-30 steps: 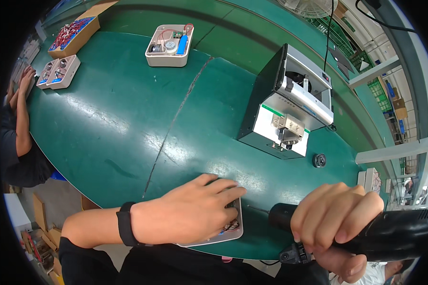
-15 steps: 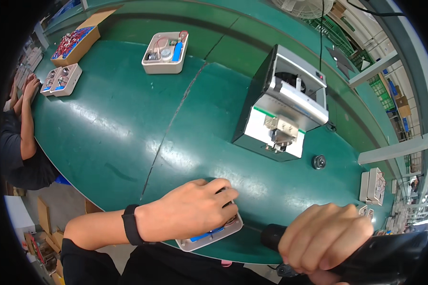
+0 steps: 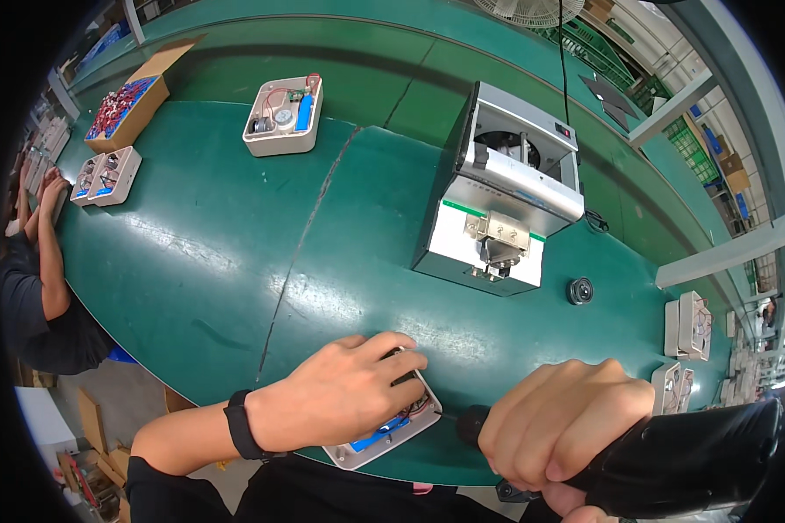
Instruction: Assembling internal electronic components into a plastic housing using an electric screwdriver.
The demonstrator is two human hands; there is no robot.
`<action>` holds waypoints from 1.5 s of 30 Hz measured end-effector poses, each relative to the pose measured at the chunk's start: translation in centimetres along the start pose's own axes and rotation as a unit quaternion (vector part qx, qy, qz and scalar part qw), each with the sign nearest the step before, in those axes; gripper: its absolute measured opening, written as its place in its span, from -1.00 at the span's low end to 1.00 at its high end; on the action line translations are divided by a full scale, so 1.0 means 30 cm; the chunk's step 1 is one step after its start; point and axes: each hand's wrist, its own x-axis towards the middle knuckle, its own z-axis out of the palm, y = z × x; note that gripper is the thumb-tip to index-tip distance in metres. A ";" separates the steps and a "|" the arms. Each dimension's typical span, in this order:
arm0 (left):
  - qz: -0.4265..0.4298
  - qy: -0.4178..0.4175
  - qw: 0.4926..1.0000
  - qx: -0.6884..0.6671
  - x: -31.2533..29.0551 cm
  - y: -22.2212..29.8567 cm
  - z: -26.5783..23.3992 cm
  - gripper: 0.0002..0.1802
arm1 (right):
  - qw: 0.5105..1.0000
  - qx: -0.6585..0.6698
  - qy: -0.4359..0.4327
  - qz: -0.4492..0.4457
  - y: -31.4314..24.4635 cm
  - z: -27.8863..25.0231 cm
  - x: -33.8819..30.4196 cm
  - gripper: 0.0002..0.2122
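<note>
Near the table's front edge lies a beige plastic housing (image 3: 377,455) with a blue battery (image 3: 384,431) and red and dark wires inside. My left hand (image 3: 349,388) is laid over it, fingers curled down around its far part; a dark part shows between the fingers, mostly hidden. To the right, my right hand (image 3: 567,427) is wrapped around a black handheld power tool (image 3: 689,462). Its round nose points left, close to the housing's right side, and its thick body reaches out to the right. The exact kind of tool cannot be made out.
A grey-and-black bench machine (image 3: 497,192) stands beyond my hands, with a round black part (image 3: 580,291) to its right. An open beige housing (image 3: 283,118) sits farther back. Far left are a carton of small parts (image 3: 126,113), more housings (image 3: 106,177) and a person's arm (image 3: 52,253).
The view has shifted a little, moving the background slightly left. My right hand and the tool have moved slightly left and up, showing more of the tool's body. My left hand stays on the housing.
</note>
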 end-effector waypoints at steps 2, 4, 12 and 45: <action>-0.004 0.004 1.000 0.002 0.001 -0.003 0.002 -0.87 | 0.994 -0.086 -0.068 0.000 -0.028 0.015 0.052 -0.72; -0.010 0.004 1.000 0.003 -0.007 0.001 0.002 -0.87 | 0.987 -0.123 -0.103 0.002 -0.026 0.022 0.050 -0.68; -0.018 0.001 0.999 -0.026 -0.005 0.002 -0.004 -0.79 | 0.998 -0.015 0.063 0.015 0.020 0.021 -0.030 -0.70; -0.081 0.045 0.996 -0.001 -0.003 0.048 0.006 -0.90 | 0.972 -0.206 -0.082 0.071 -0.029 -0.010 -0.017 -0.66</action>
